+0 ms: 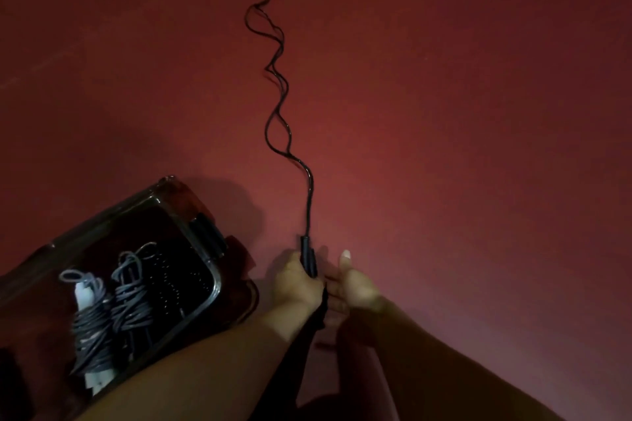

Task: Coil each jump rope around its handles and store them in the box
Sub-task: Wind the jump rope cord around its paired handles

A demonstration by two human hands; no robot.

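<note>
My left hand (297, 278) grips the black handles (307, 258) of a jump rope low in the middle of the view. Its thin black cord (278, 106) runs away from the handles in a doubled, wavy line across the red floor and ends in a small loop far ahead. My right hand (354, 284) is beside the handles with thumb up and fingers straight, touching or almost touching them. A clear plastic box (201, 301) stands at lower left. Inside lie two coiled ropes: one on white handles (89, 318), one on dark handles (131, 304).
The red floor (461, 130) spreads all around the rope. A dark latch (209, 232) sits on the box's near end. Something dark lies under my forearms at the bottom edge.
</note>
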